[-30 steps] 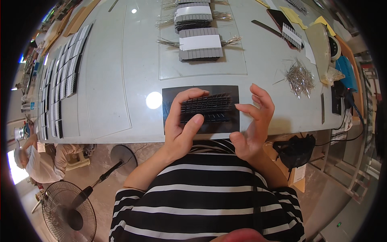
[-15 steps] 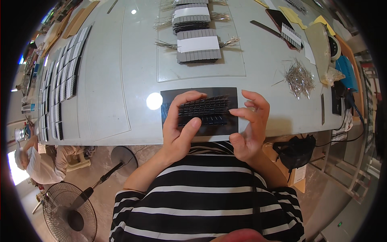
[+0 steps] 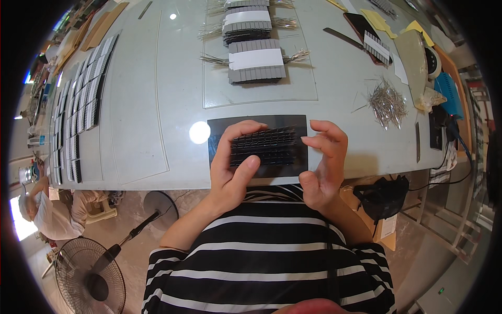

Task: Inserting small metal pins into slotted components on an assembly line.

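Observation:
My left hand [image 3: 234, 162] grips a stack of black, ridged strips [image 3: 269, 144] near its left end, fingers behind and thumb across the front. Beneath the stack lies a dark rectangular plate [image 3: 285, 171] at the table's near edge. To the right of the strips, my right hand [image 3: 328, 162] is empty, its fingers and thumb spread apart and bent toward the stack's right end without holding it. Farther back stands a bundle of grey strips [image 3: 256, 76] wrapped in a white paper band [image 3: 256, 59], with thin metal wires [image 3: 214, 60] sticking out on both sides.
Loose metal pins [image 3: 387, 104] lie in a pile at the right, near a dark flat bar [image 3: 342, 37] and a phone-like slab [image 3: 358, 26]. Rows of grey and white strips [image 3: 86, 97] cover the left. A fan [image 3: 91, 277] stands on the floor, and another person [image 3: 52, 214] sits at far left.
The strips in my left hand have closed together, with the gap between upper and lower ones narrower. My right fingers have shifted slightly away from the stack's right end.

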The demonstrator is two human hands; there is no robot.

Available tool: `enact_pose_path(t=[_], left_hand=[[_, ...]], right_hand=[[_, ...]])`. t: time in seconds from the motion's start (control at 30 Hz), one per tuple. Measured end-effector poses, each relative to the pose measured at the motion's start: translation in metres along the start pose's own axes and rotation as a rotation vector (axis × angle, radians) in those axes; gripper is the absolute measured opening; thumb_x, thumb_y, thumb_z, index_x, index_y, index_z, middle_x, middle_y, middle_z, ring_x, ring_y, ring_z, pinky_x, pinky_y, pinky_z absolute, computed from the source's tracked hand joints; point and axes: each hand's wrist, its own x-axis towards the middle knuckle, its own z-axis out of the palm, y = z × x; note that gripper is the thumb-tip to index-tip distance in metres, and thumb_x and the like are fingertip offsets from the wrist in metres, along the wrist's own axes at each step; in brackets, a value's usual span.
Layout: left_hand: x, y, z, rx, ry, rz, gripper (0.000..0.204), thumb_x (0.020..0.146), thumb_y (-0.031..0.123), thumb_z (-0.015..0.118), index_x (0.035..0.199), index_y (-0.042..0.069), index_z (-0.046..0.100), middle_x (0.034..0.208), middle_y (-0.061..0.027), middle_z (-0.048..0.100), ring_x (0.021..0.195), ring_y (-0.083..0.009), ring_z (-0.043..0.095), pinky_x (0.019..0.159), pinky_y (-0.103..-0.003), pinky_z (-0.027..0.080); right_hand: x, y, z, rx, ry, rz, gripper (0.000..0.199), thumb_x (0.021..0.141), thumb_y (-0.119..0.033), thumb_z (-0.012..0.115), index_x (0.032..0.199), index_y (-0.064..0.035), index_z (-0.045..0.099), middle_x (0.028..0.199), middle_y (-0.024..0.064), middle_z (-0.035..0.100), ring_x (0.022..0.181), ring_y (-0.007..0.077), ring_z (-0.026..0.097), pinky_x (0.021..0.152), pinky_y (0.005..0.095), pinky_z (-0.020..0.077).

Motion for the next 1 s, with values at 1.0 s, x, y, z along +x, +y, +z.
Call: enact_pose_path(t=[1.0], left_hand=[[-0.001, -0.003, 0.002, 0.044, -0.019, 0.054, 0.035, 0.097, 0.015, 0.061, 0.127, 0.001, 0.050, 0.132, -0.0158, 0.050, 0.123, -0.0234, 0.050, 0.106, -0.035, 0.038]], right_hand=[[0.004, 0.000, 0.007, -0.045, -0.279, 0.211, 0.090, 0.067, -0.010, 0.088, 0.143, -0.0067, 0.040, 0.135, 0.0140, 0.056, 0.123, 0.0351, 0.051, 0.107, 0.0439, 0.0372]])
